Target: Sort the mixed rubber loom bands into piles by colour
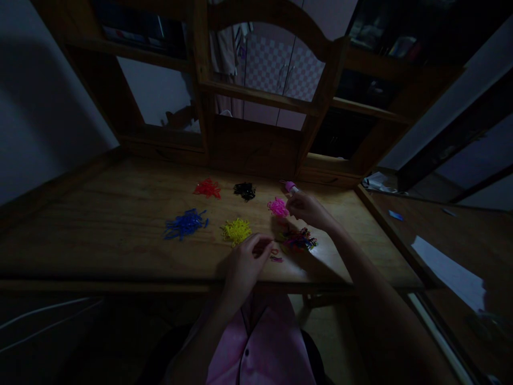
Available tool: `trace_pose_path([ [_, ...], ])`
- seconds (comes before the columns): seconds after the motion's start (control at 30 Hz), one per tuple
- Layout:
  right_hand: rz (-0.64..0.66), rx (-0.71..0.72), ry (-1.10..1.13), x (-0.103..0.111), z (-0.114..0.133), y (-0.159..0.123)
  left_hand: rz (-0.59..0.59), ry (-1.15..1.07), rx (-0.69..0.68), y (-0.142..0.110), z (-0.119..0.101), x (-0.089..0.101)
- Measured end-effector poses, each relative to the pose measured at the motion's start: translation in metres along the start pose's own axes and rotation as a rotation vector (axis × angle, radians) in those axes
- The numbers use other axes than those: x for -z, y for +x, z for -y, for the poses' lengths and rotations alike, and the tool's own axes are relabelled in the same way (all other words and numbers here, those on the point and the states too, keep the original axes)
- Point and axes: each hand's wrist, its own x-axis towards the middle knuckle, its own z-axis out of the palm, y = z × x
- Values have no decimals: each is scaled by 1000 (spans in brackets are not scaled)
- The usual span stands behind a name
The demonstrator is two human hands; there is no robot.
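Observation:
My left hand is low over the front of the wooden table, thumb and fingertips pinched together beside the mixed-colour pile of small rubber bands. What sits in that pinch is too small to make out. Over the right edge of the pink pile of bands hovers my right hand, its fingers closed, their contents hidden. A yellow pile lies just beyond my left hand. A few loose bands rest near its fingertips.
Farther off are a blue pile, a red pile and a black pile. A purple-capped bottle lies behind my right hand. Wooden shelving rises at the table's back. On the right surface lies white paper.

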Motion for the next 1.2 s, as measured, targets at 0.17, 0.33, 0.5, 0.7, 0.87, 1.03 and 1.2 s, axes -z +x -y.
trace_pose_path([
  [0.17,-159,36,-208,6,6,0,2,-6,18,-1,1,0],
  [0.33,68,83,-301,28,24,-43,7,9,25,-1,0,1],
  [0.5,156,58,-342,13,32,-78,10,25,22,0,1,0],
  [0.7,87,-7,-350,-11,22,-82,16,67,14,-1,-2,2],
  [0.87,17,1,-318,-7,18,-82,5,89,-11,-1,-3,2],
  [1.03,-65,74,-245,-6,19,-81,12,96,-21,-2,-4,2],
  [1.2,79,131,-295,-12,24,-77,12,121,-51,-2,-5,3],
])
